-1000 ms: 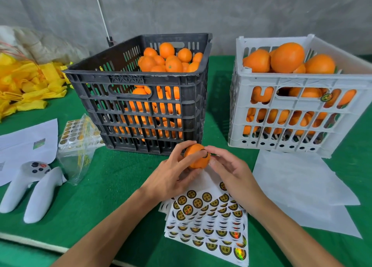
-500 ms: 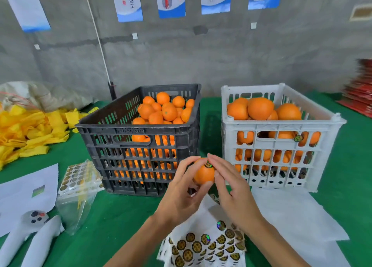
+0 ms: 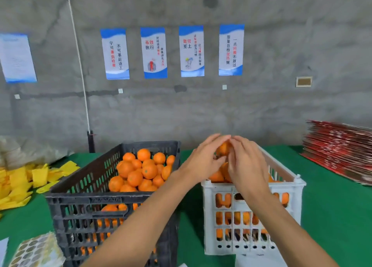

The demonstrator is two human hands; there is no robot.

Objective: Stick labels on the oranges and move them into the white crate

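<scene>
Both hands hold one orange (image 3: 223, 149) up above the white crate (image 3: 231, 188). My left hand (image 3: 203, 160) cups it from the left with curled fingers. My right hand (image 3: 246, 162) covers its right side, fingertips meeting the left hand's on top. Most of the orange is hidden between the hands, and its label is out of sight. The white crate holds several oranges. The black crate (image 3: 112, 200) to its left is heaped with oranges (image 3: 141, 172).
A bag of sticker sheets (image 3: 34, 250) lies at the bottom left. Yellow foam nets (image 3: 22, 182) are piled at the far left of the green table (image 3: 334, 216). A stack of red cartons (image 3: 342, 152) sits at the right. A grey wall with posters stands behind.
Both hands have lifted the orange from above the sticker sheets up and to the right, over the white crate. The view has tilted upward, so the sticker sheets in front are out of frame.
</scene>
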